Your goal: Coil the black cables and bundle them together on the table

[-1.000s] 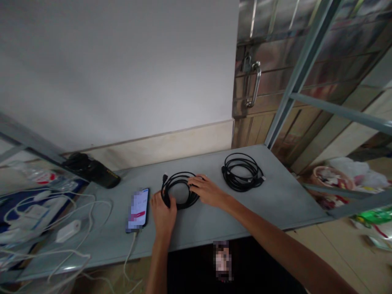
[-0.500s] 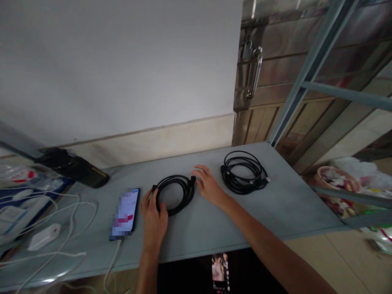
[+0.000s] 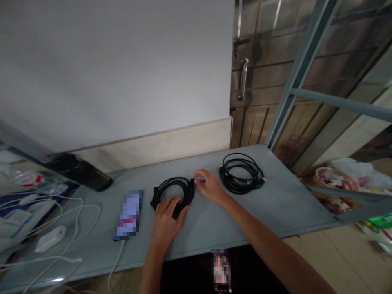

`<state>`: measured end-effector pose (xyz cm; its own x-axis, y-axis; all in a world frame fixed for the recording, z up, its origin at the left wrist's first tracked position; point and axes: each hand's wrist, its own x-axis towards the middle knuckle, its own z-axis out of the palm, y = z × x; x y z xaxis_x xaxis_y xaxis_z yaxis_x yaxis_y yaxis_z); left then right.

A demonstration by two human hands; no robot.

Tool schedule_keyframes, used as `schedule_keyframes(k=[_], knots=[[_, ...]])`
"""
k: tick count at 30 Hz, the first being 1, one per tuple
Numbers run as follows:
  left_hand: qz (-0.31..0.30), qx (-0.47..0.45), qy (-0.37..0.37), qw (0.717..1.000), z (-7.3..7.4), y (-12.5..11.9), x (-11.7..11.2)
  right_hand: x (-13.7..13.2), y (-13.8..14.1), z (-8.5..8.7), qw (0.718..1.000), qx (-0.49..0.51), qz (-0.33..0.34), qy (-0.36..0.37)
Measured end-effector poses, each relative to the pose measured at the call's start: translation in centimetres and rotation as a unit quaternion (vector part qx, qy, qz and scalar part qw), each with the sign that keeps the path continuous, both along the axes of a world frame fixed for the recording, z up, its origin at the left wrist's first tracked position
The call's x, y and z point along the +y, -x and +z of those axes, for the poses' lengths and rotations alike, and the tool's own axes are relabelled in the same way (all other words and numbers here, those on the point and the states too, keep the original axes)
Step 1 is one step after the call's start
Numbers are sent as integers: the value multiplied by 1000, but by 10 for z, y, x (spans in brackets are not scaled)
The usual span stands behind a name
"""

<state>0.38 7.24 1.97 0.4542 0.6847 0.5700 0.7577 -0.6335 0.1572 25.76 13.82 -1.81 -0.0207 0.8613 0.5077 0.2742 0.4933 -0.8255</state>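
Observation:
A coiled black cable (image 3: pixel 189 192) lies flat on the grey table (image 3: pixel 214 232). My left hand (image 3: pixel 168 218) is over the near side of this coil, with fingers and thumb curled round the strands. At the coil's right edge, my right hand (image 3: pixel 208 187) pinches a small black end piece between thumb and fingertips. A second coil of black cable (image 3: pixel 234 185) rests farther right, apart from both hands, its plug showing on its right side.
Left of the coil lies a phone (image 3: pixel 128 214) with a white cord plugged in. A black bottle (image 3: pixel 84 171), a white charger (image 3: pixel 50 239) and tangled white cords are at the far left. A grey metal frame post (image 3: pixel 294 85) rises at the table's right rear corner.
My left hand has moved from the coil's left end to its near side and now grips there. My right fingers, formerly spread, have closed on the end piece. The view has shifted slightly.

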Motion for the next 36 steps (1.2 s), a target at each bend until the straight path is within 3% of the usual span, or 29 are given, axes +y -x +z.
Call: schedule_keyframes(k=[5, 10, 15, 19, 23, 29, 36], knots=[[-6, 9, -17, 1000, -2, 3, 4, -4, 2, 7, 999, 13, -14, -34], [18, -7, -5, 1000, -8, 6, 8, -30, -2, 36, 995, 7, -41, -95], [34, -27, -10, 999, -12, 7, 9, -67, -47, 55, 964, -101, -180, -169], [48, -33, -43, 997, -8, 4, 7, -86, -106, 40, 920, -269, -259, -117], [55, -41, -69, 995, 1, -1, 2, -96, -143, 14, 897, -386, -209, -58], [58, -81, -98, 990, 11, -3, -6, -99, -142, 5, 897, -396, -191, -41], [69, -89, -90, 990, 7, 1, -3, -98, -149, 5, 894, -389, -218, -48]])
